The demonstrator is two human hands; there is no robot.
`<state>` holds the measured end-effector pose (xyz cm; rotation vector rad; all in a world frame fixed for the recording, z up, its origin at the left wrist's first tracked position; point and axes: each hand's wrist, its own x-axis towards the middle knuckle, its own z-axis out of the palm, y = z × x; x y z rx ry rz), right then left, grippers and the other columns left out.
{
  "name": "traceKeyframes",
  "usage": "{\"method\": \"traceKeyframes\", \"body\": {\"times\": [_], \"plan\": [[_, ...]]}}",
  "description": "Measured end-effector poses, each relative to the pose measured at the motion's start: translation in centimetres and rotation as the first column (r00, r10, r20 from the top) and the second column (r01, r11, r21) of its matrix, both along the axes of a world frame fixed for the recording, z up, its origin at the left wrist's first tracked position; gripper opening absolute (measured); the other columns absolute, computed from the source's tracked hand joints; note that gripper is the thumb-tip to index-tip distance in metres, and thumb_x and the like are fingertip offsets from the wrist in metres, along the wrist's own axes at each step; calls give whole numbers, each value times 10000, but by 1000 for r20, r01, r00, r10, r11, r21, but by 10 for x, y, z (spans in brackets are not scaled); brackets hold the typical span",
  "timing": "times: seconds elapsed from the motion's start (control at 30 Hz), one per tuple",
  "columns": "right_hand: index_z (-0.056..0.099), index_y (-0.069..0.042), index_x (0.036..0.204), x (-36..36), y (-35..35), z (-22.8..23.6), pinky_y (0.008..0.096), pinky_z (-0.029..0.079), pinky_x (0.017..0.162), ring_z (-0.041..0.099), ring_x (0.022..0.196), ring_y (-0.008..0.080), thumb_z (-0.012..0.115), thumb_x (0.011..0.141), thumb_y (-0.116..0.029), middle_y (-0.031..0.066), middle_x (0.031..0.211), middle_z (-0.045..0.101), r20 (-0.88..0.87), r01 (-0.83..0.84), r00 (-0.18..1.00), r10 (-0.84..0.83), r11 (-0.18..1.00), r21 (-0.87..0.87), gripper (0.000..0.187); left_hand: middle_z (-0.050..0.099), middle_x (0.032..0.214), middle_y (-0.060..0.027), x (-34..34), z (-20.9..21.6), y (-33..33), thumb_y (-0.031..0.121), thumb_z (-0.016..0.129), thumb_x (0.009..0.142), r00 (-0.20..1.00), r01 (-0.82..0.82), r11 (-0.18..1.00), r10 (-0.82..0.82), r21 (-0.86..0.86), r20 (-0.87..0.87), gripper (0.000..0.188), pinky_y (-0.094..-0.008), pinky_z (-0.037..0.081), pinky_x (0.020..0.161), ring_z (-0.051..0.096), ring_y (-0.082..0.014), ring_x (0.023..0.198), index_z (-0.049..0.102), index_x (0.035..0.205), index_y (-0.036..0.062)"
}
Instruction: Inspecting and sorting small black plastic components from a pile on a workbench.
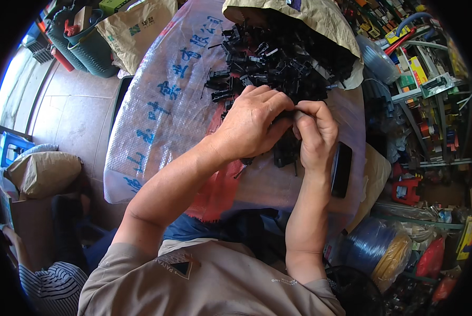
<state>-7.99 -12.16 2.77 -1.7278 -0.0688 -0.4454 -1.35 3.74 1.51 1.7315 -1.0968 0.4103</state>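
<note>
Hands: 2. Our left hand and right hand meet on the near side of the open sack, fingertips pinched together.
Piece in hand: 1, we judge. A black part between both hands' fingertips, mostly hidden.
Black heap: spills from the sack's mouth toward us; many pieces, too tangled to count.
Progress: one piece apparently mid-handling, many lying loose; we cannot tell worked from unworked.
Phone: 1, nearer us than the sack.
</note>
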Motion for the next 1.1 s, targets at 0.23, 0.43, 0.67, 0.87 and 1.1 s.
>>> {"method": "traceKeyframes", "body": {"times": [0.23,0.43,0.67,0.87,1.1], "plan": [[611,5,1059,-21,1,10,164,435,725,535,797,50,658,882,-33,19,928,593,-16,-166,986,166,986,-16,188,665,984,-67,11,1,5,89,578,929,260,31,770,-622,-637,-739,275,-247,497,774,615,-118,825,575,1198,31],[633,-5,964,-17,4,3,171,398,592,500,649,34,667,899,-126,-23,762,601,15,67,998,-66,997,-46,141,661,985,-67,6,1,5,91,583,930,289,208,802,-597,-560,-748,335,-267,525,780,639,-136,845,558,1252,1],[646,5,897,-10,3,21,168,378,571,468,635,13,663,894,-104,-58,693,566,-107,18,994,-38,982,-186,110,648,915,-71,10,3,9,51,601,894,496,371,854,-515,-366,-699,284,-247,524,749,624,-106,812,553,1149,-62],[636,2,871,-7,8,17,178,393,552,481,619,14,652,884,-66,-43,681,573,-137,-87,989,60,977,-195,70,653,850,-83,12,2,14,78,618,834,629,345,930,-329,-126,-705,334,-255,531,714,626,-107,759,555,1126,-70],[643,13,912,-14,18,-1,199,435,574,525,642,33,656,858,-49,-25,709,600,-180,1,983,-42,976,-218,83,667,830,-128,23,-1,18,69,576,818,563,181,933,-358,-312,-745,327,-276,541,670,663,-187,717,561,1122,-50]]}}
